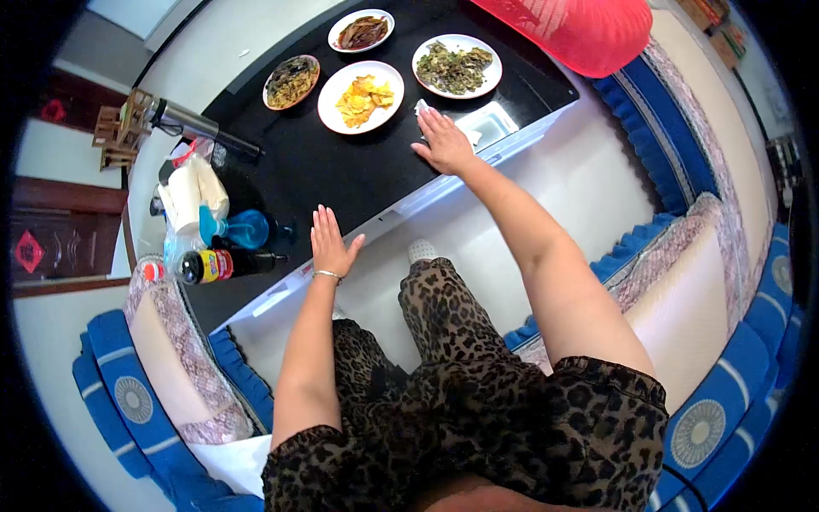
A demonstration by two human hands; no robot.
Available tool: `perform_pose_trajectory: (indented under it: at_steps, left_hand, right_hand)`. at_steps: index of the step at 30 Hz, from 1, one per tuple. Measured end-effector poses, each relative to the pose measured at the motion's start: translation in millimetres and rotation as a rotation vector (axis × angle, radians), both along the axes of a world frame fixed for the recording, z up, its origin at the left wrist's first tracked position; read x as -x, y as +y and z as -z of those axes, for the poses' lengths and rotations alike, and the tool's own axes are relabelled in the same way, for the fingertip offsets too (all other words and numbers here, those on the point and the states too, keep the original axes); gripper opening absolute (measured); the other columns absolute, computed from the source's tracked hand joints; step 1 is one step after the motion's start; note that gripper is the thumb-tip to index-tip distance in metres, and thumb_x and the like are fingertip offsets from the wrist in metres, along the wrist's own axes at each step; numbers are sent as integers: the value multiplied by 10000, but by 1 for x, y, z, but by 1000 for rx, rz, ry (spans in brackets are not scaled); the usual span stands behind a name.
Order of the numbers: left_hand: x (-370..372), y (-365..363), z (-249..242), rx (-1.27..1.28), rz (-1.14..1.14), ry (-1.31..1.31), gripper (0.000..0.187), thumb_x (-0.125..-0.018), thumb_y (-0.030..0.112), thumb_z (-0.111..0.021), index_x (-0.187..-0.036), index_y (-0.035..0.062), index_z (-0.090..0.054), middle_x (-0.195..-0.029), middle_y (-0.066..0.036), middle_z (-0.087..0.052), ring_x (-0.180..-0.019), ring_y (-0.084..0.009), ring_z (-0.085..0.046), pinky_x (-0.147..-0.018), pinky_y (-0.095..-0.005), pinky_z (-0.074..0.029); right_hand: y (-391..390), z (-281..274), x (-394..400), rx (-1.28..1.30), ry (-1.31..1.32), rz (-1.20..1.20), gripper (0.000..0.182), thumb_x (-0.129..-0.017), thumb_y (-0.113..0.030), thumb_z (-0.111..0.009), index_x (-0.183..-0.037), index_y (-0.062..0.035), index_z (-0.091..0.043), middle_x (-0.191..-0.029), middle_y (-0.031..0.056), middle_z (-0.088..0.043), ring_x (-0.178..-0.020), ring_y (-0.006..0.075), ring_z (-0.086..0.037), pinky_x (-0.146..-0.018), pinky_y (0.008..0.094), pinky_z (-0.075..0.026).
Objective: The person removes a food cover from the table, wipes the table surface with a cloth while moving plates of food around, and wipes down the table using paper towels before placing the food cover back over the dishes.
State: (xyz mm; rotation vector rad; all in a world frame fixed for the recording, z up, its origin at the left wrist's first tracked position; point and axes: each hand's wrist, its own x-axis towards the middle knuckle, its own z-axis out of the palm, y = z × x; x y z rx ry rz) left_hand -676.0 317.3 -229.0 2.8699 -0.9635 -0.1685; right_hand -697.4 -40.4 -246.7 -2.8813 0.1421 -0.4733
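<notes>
My right hand (pixel 445 145) lies flat near the black table's front edge, fingers stretched out. A bit of white tissue (pixel 421 107) shows at its fingertips; how much lies under the palm is hidden. Just right of that hand is a pale, shallow rectangular tray (pixel 496 125). My left hand (pixel 334 246), with a bracelet at the wrist, is open and flat by the table edge, holding nothing visible. Beyond the hands stand a plate of yellow food (pixel 362 101), a plate of chopped greens (pixel 458 68), a dish of dark strips (pixel 362 33) and a dish of noodle-like food (pixel 291 84).
Left on the black table (pixel 341 175) are a dark bottle with a yellow label (pixel 223 265), a blue bottle (pixel 242 229), a paper roll (pixel 184 200) and a steel flask (pixel 192 119). A red mesh cover (pixel 589 34) sits at the back right. Blue sofas (pixel 699 427) flank me.
</notes>
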Motion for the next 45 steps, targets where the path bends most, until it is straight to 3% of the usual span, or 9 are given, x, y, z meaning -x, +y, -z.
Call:
perform_pose_trajectory:
  at_steps: [12,18,22,23,24,26,30,34,45]
  left_hand:
    - [0,0,-4,52,18,34,1088,-809,658,-563,-1498,-24,-71,-1577,-210,-38,-1465,-350,-23,-1163,-489,-93]
    - [-3,-5,10,79,-88,77,965,-881,605,-494,-1505,-8,-85,-1587,-177,-23,-1471,-323,-6,-1169,-468,-82]
    - [-34,-71,-13,586,-308,112,635,-963,401,-488,-1428,-9,-349,-1458,-213,-365,-1366,-356,-309,-1109,-421,-267]
    - [-53,-92,-10,736,-344,106,524,-976,329,-489,-1371,-11,-430,-1229,-200,-582,-1165,-362,-516,-1008,-397,-391]
    - [-71,-115,-16,817,-458,225,522,-998,359,-445,-1400,28,-403,-1100,-184,-651,-955,-309,-638,-861,-371,-493]
    - [-112,-150,-15,1086,-679,670,495,-1016,381,-387,-1362,28,-412,-1032,-154,-673,-833,-251,-672,-748,-337,-522]
    - [-160,-165,-2,1171,-696,866,383,-1020,313,-367,-1235,14,-474,-985,-132,-664,-757,-223,-692,-661,-320,-542]
    - [-168,-164,2,1077,-652,720,301,-971,154,-408,-1178,-35,-516,-985,-149,-664,-753,-209,-688,-602,-294,-568]
    - [-124,-36,-5,1073,-599,624,326,-980,217,-412,-1165,-16,-545,-924,-82,-670,-726,-135,-652,-586,-239,-522]
  right_hand:
    - [42,-15,20,29,136,-114,778,-936,-554,-400,-1448,22,-296,-1549,146,-231,-1447,279,-178,-1176,406,-159]
    - [41,-11,21,41,106,-118,775,-931,-552,-414,-1443,20,-308,-1541,150,-246,-1440,286,-191,-1173,419,-167]
    - [39,-20,20,-7,95,-154,761,-919,-524,-463,-1423,30,-332,-1528,156,-270,-1428,302,-215,-1164,431,-189]
    - [38,-18,20,-5,60,-170,755,-906,-505,-497,-1411,36,-346,-1523,157,-276,-1422,307,-225,-1155,438,-209]
    - [37,-18,21,6,78,-195,757,-905,-507,-499,-1412,34,-345,-1524,157,-274,-1422,306,-225,-1153,438,-211]
    - [31,-25,17,31,112,-244,760,-902,-511,-502,-1413,30,-345,-1526,155,-271,-1422,306,-225,-1149,437,-217]
    - [23,-29,-1,31,161,-273,722,-918,-488,-485,-1423,9,-347,-1532,135,-268,-1426,286,-221,-1155,425,-197]
    - [23,-33,-9,-10,183,-240,711,-927,-495,-460,-1424,2,-352,-1535,128,-267,-1435,271,-205,-1161,430,-184]
    - [19,-31,-48,39,175,-240,703,-941,-495,-426,-1431,1,-340,-1538,130,-261,-1438,267,-202,-1164,426,-181]
